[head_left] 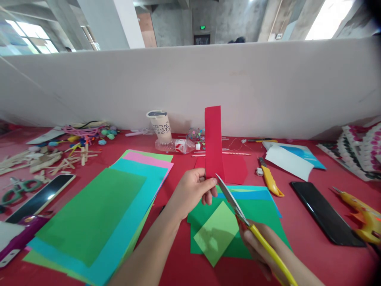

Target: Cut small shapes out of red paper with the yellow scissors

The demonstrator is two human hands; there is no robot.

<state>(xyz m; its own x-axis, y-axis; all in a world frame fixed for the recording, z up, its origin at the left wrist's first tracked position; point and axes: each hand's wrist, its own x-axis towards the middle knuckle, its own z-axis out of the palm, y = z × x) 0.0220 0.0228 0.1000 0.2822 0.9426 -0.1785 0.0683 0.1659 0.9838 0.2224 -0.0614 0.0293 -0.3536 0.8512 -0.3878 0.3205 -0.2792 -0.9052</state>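
Observation:
My left hand (193,190) pinches the bottom of a red paper strip (213,143) and holds it upright above the table. My right hand (262,248) grips yellow-handled scissors (238,208); their blade tips touch the strip's lower right edge beside my left fingers. Under my hands lie a dark green sheet (258,214) with a light green square (216,232) on it, over blue paper (253,194). A red sheet (236,169) lies flat behind the strip.
A stack of green, teal and pink sheets (98,218) lies at left. A yellow utility knife (270,180), black phone (324,212) and yellow glue gun (363,216) lie at right. A cup (160,127), plastic bottle (175,145), wooden sticks (44,159) and another phone (41,196) sit around.

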